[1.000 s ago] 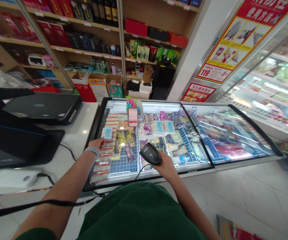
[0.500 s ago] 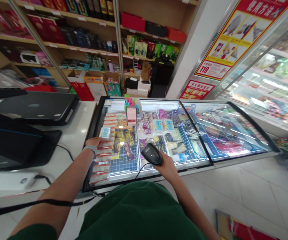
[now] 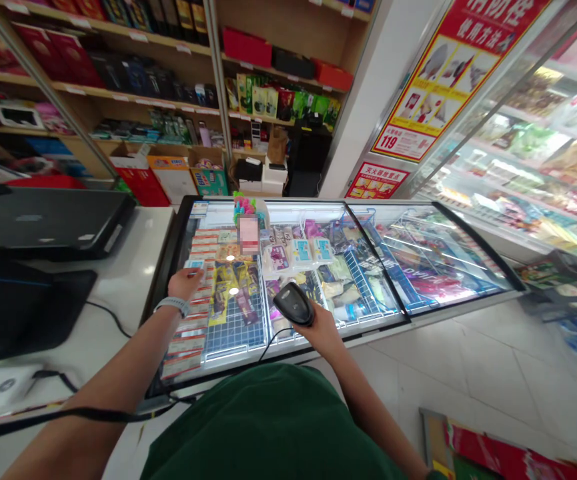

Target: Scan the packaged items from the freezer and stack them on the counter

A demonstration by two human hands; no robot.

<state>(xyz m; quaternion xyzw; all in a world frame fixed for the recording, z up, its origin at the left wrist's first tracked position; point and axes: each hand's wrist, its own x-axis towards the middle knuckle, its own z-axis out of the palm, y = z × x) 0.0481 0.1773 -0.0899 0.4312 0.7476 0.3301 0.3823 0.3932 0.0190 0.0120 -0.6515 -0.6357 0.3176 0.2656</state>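
My right hand [image 3: 324, 331] is wrapped around a black handheld barcode scanner [image 3: 293, 303], its cable trailing down to the left. The scanner is over the glass top of the chest freezer [image 3: 278, 343]. At the freezer's left side, my left hand [image 3: 187, 285] has its fingers curled at a small white-and-blue pack [image 3: 195, 265], which it mostly covers. To the right on the glass lie a white pack with a purple label [image 3: 275, 257] and two blue-labelled packs [image 3: 301, 252], side by side.
Price labels [image 3: 188, 343] line the freezer's left side. A colourful spiky toy [image 3: 245, 205] and a blurred-out card [image 3: 249, 235] stand at its back. The white counter [image 3: 154, 233] on the left carries black equipment [image 3: 68, 220]. Shelves and cardboard boxes [image 3: 171, 177] are behind.
My left hand has turned and closed over the small white-and-blue pack, which showed fully before. The view has swung slightly right; the scanner stays in my right hand.
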